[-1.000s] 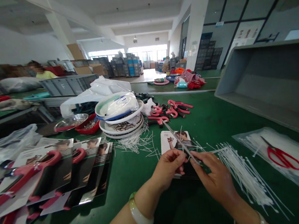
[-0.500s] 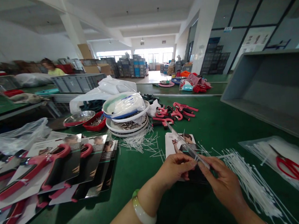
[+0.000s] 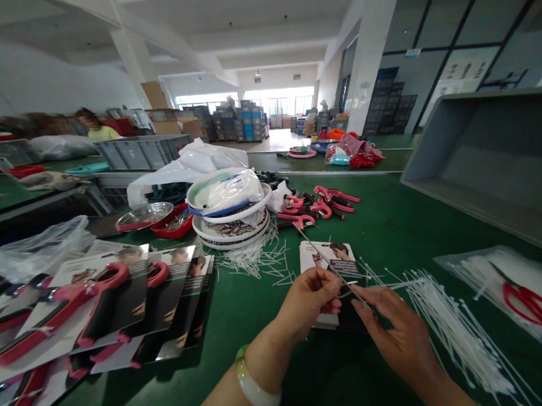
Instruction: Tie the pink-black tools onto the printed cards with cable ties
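A printed backing card (image 3: pixel 317 247), seen almost edge-on, slants up and away between my hands. My right hand (image 3: pixel 398 326) grips its near end between thumb and fingers. On its other side, my left hand (image 3: pixel 310 301) pinches a thin white cable tie (image 3: pixel 348 294) close to the card. Whether the tie passes through the card I cannot tell. Beneath both hands a stack of similar cards (image 3: pixel 341 251) lies on the green table. Loose white cable ties (image 3: pixel 459 326) lie in a bundle right of my right hand.
Carded pink-and-black pliers (image 3: pixel 94 291) are piled at left. Loose pliers (image 3: pixel 323 206) lie behind the card stack. Stacked white bowls (image 3: pixel 231 229) stand among cut tie ends (image 3: pixel 253 252). Red-handled scissors (image 3: pixel 531 304) rest on a plastic bag at right, below a grey crate (image 3: pixel 486 155).
The held card has turned more edge-on. My left hand has shifted slightly left and up, and a tie now shows between its fingers and the card.
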Motion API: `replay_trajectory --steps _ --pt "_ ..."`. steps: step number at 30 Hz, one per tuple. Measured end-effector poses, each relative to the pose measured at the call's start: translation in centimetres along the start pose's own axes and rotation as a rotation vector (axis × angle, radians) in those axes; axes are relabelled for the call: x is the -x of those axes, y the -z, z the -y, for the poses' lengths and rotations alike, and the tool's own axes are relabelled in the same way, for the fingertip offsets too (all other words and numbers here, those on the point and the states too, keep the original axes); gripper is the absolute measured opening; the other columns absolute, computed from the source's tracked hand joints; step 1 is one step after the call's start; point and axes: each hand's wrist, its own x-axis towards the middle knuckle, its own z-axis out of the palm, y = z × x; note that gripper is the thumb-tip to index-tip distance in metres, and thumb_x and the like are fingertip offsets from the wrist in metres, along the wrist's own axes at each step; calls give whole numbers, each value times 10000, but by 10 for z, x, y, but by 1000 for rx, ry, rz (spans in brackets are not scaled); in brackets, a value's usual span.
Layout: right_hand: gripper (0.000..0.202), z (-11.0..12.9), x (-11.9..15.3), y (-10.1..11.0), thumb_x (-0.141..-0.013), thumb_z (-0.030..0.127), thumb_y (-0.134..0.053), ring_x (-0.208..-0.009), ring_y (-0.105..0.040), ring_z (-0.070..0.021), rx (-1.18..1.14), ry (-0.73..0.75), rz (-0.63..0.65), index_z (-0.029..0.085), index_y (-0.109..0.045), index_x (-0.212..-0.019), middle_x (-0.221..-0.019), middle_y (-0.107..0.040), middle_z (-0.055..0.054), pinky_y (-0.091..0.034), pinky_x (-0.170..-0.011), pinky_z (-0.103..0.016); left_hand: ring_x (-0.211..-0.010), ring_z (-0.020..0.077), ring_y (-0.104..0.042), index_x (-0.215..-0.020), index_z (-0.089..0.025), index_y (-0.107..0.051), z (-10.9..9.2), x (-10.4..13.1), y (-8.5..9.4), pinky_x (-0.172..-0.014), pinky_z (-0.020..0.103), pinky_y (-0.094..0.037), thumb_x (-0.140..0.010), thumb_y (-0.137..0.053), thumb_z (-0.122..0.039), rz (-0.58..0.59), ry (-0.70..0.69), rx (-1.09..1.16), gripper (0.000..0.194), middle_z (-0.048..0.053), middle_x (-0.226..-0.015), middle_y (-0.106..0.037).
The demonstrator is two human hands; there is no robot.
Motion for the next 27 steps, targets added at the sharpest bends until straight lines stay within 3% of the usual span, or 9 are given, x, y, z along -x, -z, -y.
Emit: replay_trajectory --steps 5,9,12,16,21,24,27 --pt "232 2 -4 -1 -870 201 -499 -866 -595 -201 119 168 8 177 -611 -1072 -912 -651 -80 -508 -764 -338 -481 72 -553 -910 -221 -426 7 2 -3 -490 193 -457 -623 -763 -450 -43 -163 27 498 -65 -682 -557" --pt "269 7 -6 0 -871 165 -440 -815 -576 -205 194 212 72 144 -609 -1079 -885 -639 -101 -506 -707 -343 -587 100 -565 -1144 -266 -469 0 13 -3 -545 210 -455 -702 -712 -401 -57 -356 -296 521 -26 -792 -563" --pt "292 10 -5 -2 -838 111 -413 -794 -564 -215 222 206 125 139 -625 -1037 -859 -624 -109 -503 -661 -344 -638 115 -549 -977 -191 -657 -12 19 4 -568 205 -421 -736 -671 -384 -33 -339 -698 309 38 -846 -622" --pt "379 15 -3 -7 -777 36 -406 -794 -554 -218 225 207 193 130 -619 -1076 -856 -612 -107 -499 -653 -337 -633 141 -557 -840 -193 -717 -24 22 14 -564 220 -388 -742 -635 -353 -15 -239 -1063 205 34 -781 -674" --pt "367 20 -3 -17 -758 26 -427 -787 -545 -227 257 202 229 109 -638 -1047 -844 -611 -107 -488 -678 -354 -655 162 -552 -741 -241 -708 -28 26 12 -594 250 -377 -743 -620 -306 -179 -221 -1391 109 24 -735 -632" --pt "348 21 -4 -20 -742 25 -457 -780 -537 -228 287 164 248 126 -657 -1009 -835 -613 -94 -470 -683 -358 -725 163 -550 -744 -240 -679 -31 26 12 -650 262 -402 -768 -596 -248 -195 -288 -1376 87 22 -833 -611" --pt "392 18 -6 -18 -731 27 -494 -806 -537 -227 312 160 206 130 -638 -1081 -868 -621 -91 -446 -711 -357 -808 164 -535 -729 -208 -626 -34 22 15 -719 266 -423 -778 -602 -231 -134 -502 -1086 59 21 -837 -595"
